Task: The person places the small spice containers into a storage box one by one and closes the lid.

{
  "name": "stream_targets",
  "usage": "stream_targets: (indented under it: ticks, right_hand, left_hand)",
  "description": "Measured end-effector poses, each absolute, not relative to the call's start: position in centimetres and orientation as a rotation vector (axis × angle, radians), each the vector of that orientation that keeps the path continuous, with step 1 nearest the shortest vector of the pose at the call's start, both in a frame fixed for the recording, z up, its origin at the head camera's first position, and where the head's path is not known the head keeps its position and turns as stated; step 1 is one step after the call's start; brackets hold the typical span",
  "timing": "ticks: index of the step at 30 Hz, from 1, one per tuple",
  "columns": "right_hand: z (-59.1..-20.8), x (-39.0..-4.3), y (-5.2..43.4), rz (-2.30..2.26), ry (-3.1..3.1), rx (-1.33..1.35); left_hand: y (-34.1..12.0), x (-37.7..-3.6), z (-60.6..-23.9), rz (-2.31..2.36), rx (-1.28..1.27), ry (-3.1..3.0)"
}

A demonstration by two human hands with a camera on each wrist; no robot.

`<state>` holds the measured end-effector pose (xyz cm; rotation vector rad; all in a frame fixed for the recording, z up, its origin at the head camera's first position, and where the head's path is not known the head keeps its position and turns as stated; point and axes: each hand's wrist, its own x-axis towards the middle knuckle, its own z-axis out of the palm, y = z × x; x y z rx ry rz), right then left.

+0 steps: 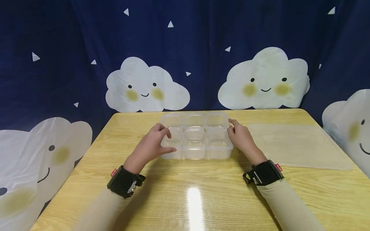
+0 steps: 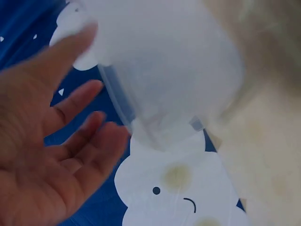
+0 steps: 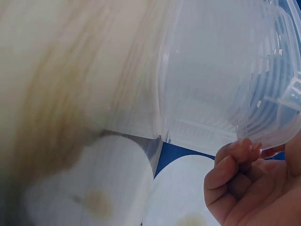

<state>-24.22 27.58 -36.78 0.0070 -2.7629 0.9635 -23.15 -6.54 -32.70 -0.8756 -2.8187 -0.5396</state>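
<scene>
Here, a clear multi-compartment tray (image 1: 194, 152) between left hand (image 1: 151, 141) and right hand (image 1: 242, 136).

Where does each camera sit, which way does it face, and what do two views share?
Head: on the head, facing forward and down; shows left hand, right hand, sleeves, clear container, table and curtain.
Left wrist: on that wrist, facing that hand's work; the left hand beside the blurred container.
Right wrist: on that wrist, facing that hand's work; the right hand gripping the container.
Shared: both wrist views show container and curtain.
</scene>
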Motion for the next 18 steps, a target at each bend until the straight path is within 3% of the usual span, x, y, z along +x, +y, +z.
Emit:
stream_targets:
  ticks: [9,18]
  right_hand:
    - [-36.1,-24.2,28.3,1.049,-2.793,0.127]
    - [-35.8,-24.2,28.5,0.997,-2.853,0.236]
  left_hand:
    - [-6.4,-22.5,-33.7,-0.585,-0.821,-2.732]
    - [-6.4,-24.1,-33.9,-0.582,-0.803,-2.697]
